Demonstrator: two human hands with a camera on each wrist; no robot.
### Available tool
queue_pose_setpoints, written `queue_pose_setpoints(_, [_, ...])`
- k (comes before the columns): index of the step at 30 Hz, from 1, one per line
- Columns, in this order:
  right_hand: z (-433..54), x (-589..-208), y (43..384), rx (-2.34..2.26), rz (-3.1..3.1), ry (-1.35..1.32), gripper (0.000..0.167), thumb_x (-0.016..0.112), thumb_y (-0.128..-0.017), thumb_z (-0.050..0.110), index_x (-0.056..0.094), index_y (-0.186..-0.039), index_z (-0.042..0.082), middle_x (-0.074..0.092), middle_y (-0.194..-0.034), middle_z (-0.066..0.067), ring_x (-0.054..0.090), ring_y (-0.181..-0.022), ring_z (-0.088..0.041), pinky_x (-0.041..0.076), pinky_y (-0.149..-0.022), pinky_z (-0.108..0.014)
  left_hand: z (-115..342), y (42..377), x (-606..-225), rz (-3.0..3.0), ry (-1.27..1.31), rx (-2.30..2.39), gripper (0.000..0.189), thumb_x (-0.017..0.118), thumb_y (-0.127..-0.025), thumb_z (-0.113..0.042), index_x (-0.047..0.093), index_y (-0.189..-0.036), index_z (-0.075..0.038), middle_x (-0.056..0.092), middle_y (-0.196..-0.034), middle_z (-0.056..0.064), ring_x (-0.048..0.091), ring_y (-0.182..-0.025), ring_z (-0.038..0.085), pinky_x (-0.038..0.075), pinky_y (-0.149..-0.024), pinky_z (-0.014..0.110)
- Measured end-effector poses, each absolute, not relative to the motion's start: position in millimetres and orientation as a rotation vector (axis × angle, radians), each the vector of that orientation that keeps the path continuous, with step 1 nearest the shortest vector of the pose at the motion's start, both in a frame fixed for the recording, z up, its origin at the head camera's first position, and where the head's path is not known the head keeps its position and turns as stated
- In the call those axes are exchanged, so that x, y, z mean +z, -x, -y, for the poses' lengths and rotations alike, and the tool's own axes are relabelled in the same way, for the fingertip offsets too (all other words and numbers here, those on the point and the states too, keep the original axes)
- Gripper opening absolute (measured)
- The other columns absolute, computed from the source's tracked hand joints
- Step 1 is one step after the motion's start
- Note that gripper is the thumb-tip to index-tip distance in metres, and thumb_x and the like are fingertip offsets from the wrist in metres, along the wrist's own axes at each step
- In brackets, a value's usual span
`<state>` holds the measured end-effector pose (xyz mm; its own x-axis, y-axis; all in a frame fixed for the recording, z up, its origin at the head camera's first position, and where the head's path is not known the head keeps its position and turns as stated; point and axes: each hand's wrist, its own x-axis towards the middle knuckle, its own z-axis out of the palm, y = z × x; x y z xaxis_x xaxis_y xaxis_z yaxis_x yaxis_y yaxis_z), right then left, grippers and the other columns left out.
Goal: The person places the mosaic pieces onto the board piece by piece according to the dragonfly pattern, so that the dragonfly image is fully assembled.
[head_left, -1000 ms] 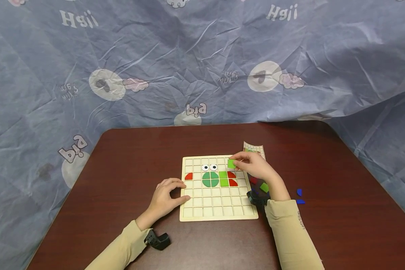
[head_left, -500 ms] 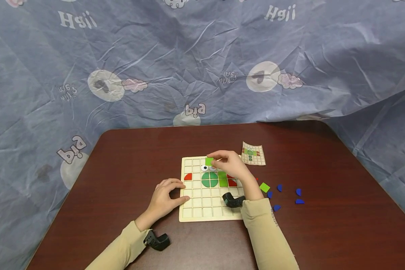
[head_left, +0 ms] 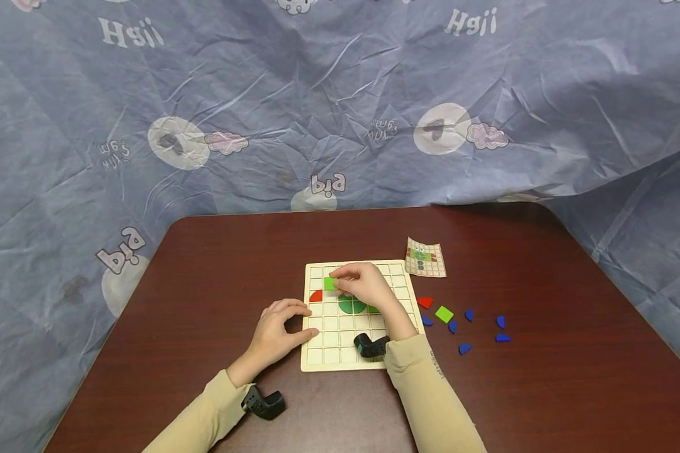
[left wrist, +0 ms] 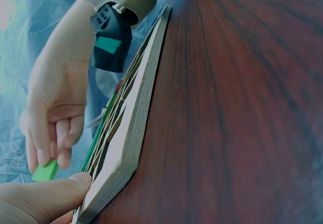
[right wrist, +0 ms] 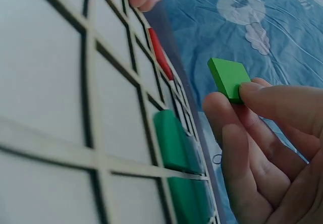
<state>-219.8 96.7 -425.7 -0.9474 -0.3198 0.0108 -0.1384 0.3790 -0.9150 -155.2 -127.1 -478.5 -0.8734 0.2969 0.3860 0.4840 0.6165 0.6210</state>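
Observation:
My right hand (head_left: 365, 284) pinches a light-green square tile (head_left: 330, 284) between thumb and fingers, above the upper left of a pale gridded board (head_left: 324, 357). In the right wrist view the green tile (right wrist: 229, 77) is tilted and apart from the board. My left hand (head_left: 277, 333) rests at the board's left edge, its thumb (left wrist: 55, 196) touching the rim. Set in the grid are a red quarter piece (head_left: 316, 296) at the left and dark-green quarter pieces (head_left: 348, 306) near the middle. The right hand hides the eye pieces and most of the pieces right of the green ones.
Right of the board lie a red piece (head_left: 425, 302), another light-green square (head_left: 444, 314) and several blue pieces (head_left: 469, 315). A small printed card (head_left: 425, 258) with a coloured pattern lies by the board's upper right corner. A blue-grey printed cloth (head_left: 272, 126) hangs behind the table.
My right hand has carried the light-green tile leftward across the board from its upper right, then lower to the upper left. The card and loose pieces are uncovered. The left hand stays put.

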Motion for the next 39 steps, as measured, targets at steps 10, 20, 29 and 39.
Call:
queue_pose_setpoints(10, [-90.3,-434.9,219.8,-1.465,-2.602,0.381,0.015,0.068,-0.087,0.017,0.073,-0.099,0.011,0.07,-0.082,0.0,0.066,-0.071,-0.016,0.051,-0.07,-0.032,127.4,156.3,-479.3,2.586,0.648,-1.077,0.033,0.081,-0.071,-0.031,0.071,-0.096,-0.013,0.061,-0.109,0.0,0.053,-0.106,0.022,0.037,-0.091,0.047])
queue_pose_setpoints(20, [-87.5,-436.4,220.4,-1.34,-2.686,0.315,0.013,0.071,-0.084,0.021,0.075,-0.094,0.013,0.069,-0.079,0.006,0.062,-0.072,-0.009,0.049,-0.071,-0.031,127.0,155.4,-477.6,2.59,0.653,-1.084,0.032,0.081,-0.072,-0.031,0.071,-0.097,-0.014,0.061,-0.108,-0.001,0.054,-0.105,0.021,0.038,-0.09,0.048])
queue_pose_setpoints(29, [-86.5,-437.4,218.7,-1.273,-2.72,0.331,0.012,0.071,-0.083,0.022,0.076,-0.093,0.016,0.069,-0.086,0.006,0.062,-0.081,-0.013,0.049,-0.076,-0.033,127.1,155.3,-476.8,2.603,0.656,-1.088,0.033,0.081,-0.072,-0.031,0.071,-0.097,-0.013,0.061,-0.109,0.0,0.053,-0.106,0.023,0.036,-0.092,0.048])
queue_pose_setpoints(39, [-86.2,-440.3,220.7,-1.222,-2.752,0.307,0.012,0.072,-0.083,0.024,0.076,-0.093,0.02,0.07,-0.09,0.005,0.063,-0.089,-0.017,0.049,-0.08,-0.034,126.9,155.9,-477.0,2.597,0.647,-1.084,0.031,0.081,-0.072,-0.031,0.071,-0.096,-0.014,0.061,-0.108,-0.002,0.053,-0.106,0.021,0.037,-0.091,0.048])
